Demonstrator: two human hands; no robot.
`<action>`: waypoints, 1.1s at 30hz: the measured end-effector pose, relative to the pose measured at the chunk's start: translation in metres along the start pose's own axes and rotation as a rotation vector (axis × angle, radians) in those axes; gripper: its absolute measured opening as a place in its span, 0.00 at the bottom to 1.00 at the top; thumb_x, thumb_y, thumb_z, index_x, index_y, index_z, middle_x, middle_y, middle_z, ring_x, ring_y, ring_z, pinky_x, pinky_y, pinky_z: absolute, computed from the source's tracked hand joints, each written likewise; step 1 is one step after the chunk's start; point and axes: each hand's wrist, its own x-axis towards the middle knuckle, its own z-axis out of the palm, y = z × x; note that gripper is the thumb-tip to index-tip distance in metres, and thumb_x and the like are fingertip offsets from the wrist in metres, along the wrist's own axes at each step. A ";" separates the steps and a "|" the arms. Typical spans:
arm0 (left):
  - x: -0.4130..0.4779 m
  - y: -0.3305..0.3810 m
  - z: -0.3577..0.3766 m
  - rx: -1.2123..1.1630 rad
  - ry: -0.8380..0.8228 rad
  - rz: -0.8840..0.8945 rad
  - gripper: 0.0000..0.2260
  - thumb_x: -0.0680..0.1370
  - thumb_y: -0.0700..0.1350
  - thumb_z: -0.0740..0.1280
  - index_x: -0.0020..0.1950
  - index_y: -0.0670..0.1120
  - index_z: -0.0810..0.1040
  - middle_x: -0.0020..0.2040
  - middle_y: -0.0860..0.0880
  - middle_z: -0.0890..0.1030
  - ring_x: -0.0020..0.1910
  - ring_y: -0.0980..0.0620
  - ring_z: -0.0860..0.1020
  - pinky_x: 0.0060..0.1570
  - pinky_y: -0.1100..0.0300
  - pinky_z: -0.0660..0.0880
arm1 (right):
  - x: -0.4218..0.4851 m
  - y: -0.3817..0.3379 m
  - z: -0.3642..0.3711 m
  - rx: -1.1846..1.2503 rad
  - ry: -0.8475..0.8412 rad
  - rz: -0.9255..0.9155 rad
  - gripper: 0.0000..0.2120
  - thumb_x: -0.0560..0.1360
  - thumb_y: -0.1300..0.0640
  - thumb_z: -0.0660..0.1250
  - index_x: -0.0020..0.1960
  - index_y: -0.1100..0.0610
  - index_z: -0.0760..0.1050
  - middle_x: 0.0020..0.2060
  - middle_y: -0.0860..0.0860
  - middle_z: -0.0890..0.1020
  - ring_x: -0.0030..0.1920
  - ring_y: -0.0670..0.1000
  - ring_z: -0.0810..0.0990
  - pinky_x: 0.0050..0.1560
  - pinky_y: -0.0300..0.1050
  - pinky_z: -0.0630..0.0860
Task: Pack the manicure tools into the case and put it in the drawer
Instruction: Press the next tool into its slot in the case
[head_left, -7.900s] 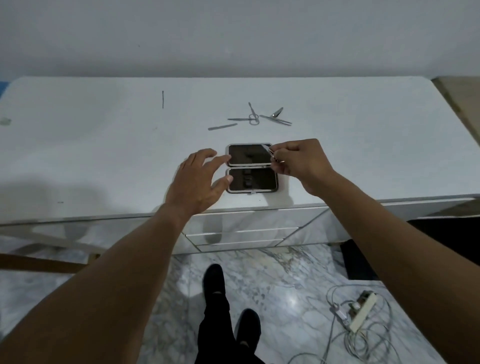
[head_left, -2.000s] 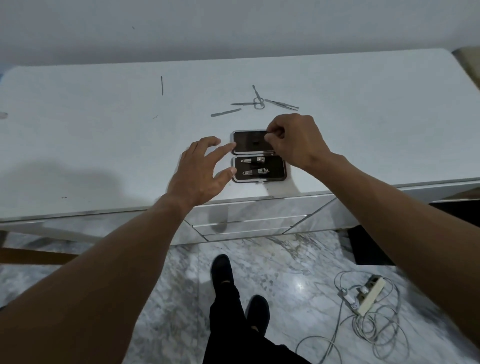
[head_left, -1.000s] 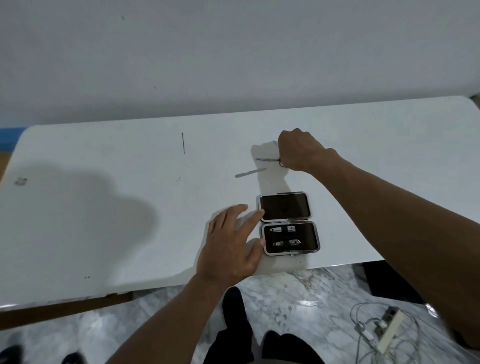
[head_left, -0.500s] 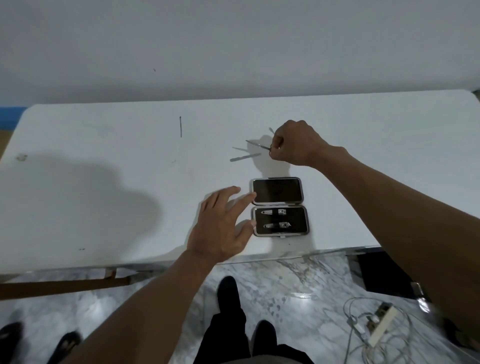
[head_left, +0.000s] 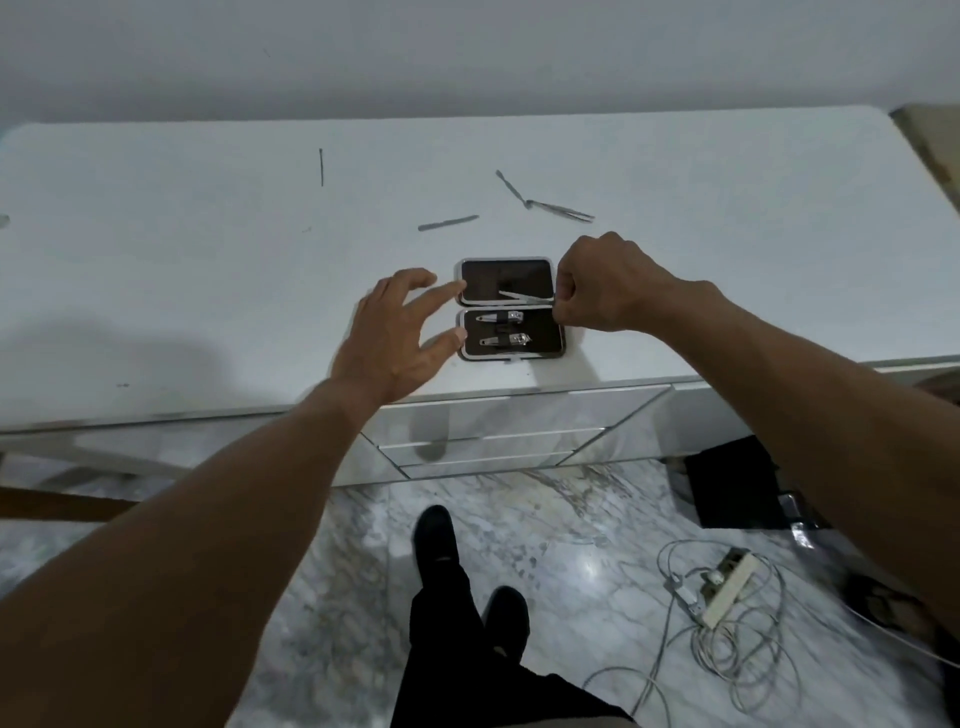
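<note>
Case (head_left: 511, 307) lies open near the counter (head_left: 208, 291) front edge; I see right hand (head_left: 602, 283) grip pinched on a thin metal tool (head_left: 522, 296) over its far half; left hand (head_left: 397, 332) spread, fingertips at its left edge; two clippers (head_left: 504, 328) seated in near half; loose tools (head_left: 540, 202) beyond.

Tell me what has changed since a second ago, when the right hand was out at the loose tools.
The right hand came back from the loose tools to the open case, pinching a thin metal tool over the far half. That tool is gone from the pile. Unchanged: the left hand spread at the case's left edge, two clippers in the near half, the file and two other tools on the table.
</note>
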 end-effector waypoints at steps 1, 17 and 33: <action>-0.001 0.000 0.001 -0.005 0.002 0.001 0.24 0.76 0.58 0.64 0.71 0.54 0.73 0.66 0.46 0.72 0.65 0.45 0.70 0.64 0.46 0.67 | -0.005 0.001 0.003 -0.012 -0.008 -0.002 0.05 0.65 0.59 0.68 0.39 0.60 0.78 0.37 0.58 0.82 0.39 0.60 0.80 0.41 0.50 0.81; -0.001 -0.005 0.003 -0.004 0.009 0.004 0.24 0.75 0.60 0.63 0.71 0.56 0.72 0.67 0.48 0.72 0.66 0.48 0.70 0.64 0.48 0.67 | -0.017 0.012 0.007 -0.237 -0.019 -0.100 0.18 0.64 0.60 0.69 0.28 0.56 0.58 0.25 0.53 0.66 0.25 0.51 0.64 0.25 0.40 0.59; 0.000 -0.005 0.005 0.013 0.021 0.005 0.24 0.76 0.59 0.65 0.72 0.56 0.71 0.69 0.49 0.72 0.68 0.49 0.69 0.66 0.49 0.66 | 0.001 -0.005 0.011 -0.247 -0.047 -0.162 0.15 0.64 0.59 0.68 0.34 0.56 0.60 0.28 0.51 0.65 0.25 0.50 0.65 0.24 0.38 0.60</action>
